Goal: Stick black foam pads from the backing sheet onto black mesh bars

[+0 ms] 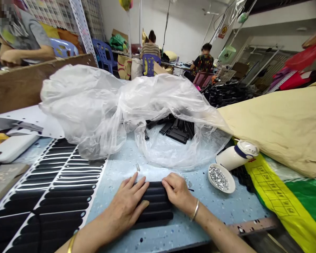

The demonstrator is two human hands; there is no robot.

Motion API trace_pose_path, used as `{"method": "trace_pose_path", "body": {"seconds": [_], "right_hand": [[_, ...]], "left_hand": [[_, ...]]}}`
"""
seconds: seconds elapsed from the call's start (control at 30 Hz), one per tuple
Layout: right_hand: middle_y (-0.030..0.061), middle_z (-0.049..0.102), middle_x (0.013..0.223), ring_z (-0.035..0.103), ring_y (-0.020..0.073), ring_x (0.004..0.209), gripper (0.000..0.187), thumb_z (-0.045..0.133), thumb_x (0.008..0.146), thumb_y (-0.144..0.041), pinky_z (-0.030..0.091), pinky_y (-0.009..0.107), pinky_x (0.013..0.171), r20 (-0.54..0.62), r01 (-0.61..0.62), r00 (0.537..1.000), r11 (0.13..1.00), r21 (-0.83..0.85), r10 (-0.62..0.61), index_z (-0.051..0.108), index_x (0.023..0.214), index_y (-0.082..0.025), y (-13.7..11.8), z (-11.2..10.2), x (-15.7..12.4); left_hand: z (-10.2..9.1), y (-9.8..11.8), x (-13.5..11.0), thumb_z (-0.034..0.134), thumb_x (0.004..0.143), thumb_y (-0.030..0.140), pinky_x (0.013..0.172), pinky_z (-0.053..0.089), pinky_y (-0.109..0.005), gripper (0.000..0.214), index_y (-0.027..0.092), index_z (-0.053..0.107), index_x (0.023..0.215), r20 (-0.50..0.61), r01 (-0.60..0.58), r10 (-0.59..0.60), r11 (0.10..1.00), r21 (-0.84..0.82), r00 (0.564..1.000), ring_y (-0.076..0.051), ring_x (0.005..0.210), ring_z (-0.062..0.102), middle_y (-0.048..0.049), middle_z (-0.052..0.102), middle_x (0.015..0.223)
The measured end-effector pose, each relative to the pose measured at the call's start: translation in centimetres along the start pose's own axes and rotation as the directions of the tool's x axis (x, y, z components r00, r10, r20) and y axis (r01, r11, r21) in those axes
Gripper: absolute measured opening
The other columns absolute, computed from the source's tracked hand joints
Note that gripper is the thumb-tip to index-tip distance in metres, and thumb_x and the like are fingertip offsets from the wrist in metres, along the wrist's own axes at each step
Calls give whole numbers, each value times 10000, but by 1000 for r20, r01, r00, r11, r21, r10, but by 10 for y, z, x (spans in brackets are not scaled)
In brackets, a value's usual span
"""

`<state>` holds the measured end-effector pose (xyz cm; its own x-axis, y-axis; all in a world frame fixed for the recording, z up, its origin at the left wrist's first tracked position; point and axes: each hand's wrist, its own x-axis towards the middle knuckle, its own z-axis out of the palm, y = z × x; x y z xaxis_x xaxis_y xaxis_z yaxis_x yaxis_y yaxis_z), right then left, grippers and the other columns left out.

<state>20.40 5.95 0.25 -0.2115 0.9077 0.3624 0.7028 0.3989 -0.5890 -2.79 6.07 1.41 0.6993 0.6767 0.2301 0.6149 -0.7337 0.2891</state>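
Several black plastic strips (158,206) lie side by side on the light blue table (105,196), close to its front edge. Resting on their left ends is my left hand (129,200), fingers stretched out and spread. My right hand (177,191) is at the upper right end of the row, its fingers curled in with the thumb pressed against the top strip. Whether that hand grips the strip or only pushes on it is partly hidden. Just right of it stands a white bowl (232,188) of small shiny metal pieces (218,177).
A clear plastic bag (94,105) holding black plastic pieces (177,131) spreads across the back. Sheets of black strips (58,186) cover the left side. A white bottle (233,158) leans behind the bowl. Yellow sacking (279,119) lies right. Other people sit farther off.
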Motion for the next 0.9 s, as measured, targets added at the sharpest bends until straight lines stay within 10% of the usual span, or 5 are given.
{"method": "trace_pose_path", "body": {"seconds": [0.17, 0.37, 0.67, 0.8, 0.9], "right_hand": [[138, 719, 951, 674, 241, 874, 266, 503, 921, -230, 551, 385, 778, -63, 48, 997, 999, -18, -49, 653, 1117, -131, -14, -15, -29], [293, 473, 1419, 507, 443, 1268, 1139, 845, 565, -570, 470, 597, 1003, 121, 170, 978, 985, -4, -169, 354, 1468, -80, -10, -24, -69], [296, 346, 1504, 382, 450, 1363, 1075, 869, 546, -310, 398, 582, 1077, 304, 50, 949, 991, 122, -85, 372, 1464, -53, 14, -17, -73], [228, 511, 1387, 593, 382, 1148, 956, 905, 487, -410, 544, 471, 907, 451, -343, 882, 841, 418, 136, 543, 1330, -142, 9, -42, -51], [111, 696, 988, 683, 232, 799, 711, 861, 531, -509, 573, 304, 641, 720, -749, 634, 455, 482, 281, 656, 1106, -144, 5, -57, -24]], "left_hand": [[2, 3, -14, 558, 919, 252, 998, 466, -604, 472, 200, 515, 1385, -57, 89, -95, 990, -108, 994, -409, 1343, 439, -171, 515, 1443], [-13, -8, -35, 867, 510, 228, 1112, 359, -540, 1172, 267, 273, 1520, 120, 230, -199, 903, -363, 973, -377, 1404, 354, -177, 338, 1559], [2, -4, -43, 642, 496, 104, 1106, 390, -489, 1068, 249, 315, 1503, 33, 249, -262, 865, -436, 965, -373, 1340, 459, -145, 425, 1520], [-25, 9, -35, 699, 505, 143, 1000, 506, -421, 1056, 250, 332, 1489, 263, 509, -464, 554, -659, 846, -336, 1189, 600, -90, 608, 1349], [-35, 10, -30, 730, 608, 415, 673, 617, -349, 820, 150, 501, 1349, 586, 718, -497, 114, -687, 640, -290, 845, 724, -85, 748, 940]]}}
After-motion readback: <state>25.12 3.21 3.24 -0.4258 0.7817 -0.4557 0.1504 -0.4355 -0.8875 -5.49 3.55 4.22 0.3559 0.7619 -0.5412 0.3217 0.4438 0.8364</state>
